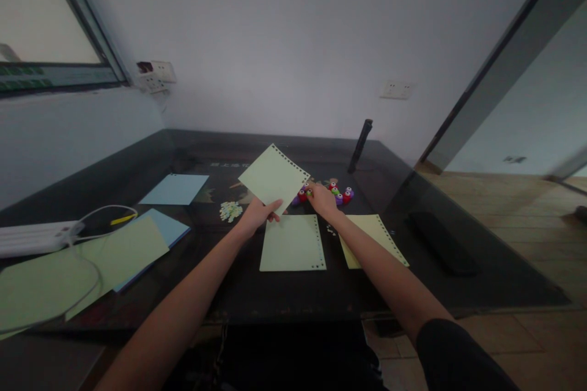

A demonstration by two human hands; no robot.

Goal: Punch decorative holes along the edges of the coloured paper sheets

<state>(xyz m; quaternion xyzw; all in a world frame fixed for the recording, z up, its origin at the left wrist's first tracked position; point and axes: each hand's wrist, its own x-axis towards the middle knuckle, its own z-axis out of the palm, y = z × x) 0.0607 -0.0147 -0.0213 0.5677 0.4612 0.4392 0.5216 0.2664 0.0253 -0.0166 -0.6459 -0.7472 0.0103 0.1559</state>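
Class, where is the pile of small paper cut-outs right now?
The cut-outs lie on the dark table, just left of the left hand, below the raised green sheet.

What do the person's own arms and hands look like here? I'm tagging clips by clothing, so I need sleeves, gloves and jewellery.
Both hands, left hand and right hand, are bare, with no gloves. No rings or watch can be made out. The forearms are uncovered; a dark sleeve shows on the right upper arm, at the frame's bottom edge.

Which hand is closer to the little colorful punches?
The right hand. It rests right at the colorful punches, touching the cluster's near edge. The left hand is farther off to their left, holding up a pale green sheet by its lower corner.
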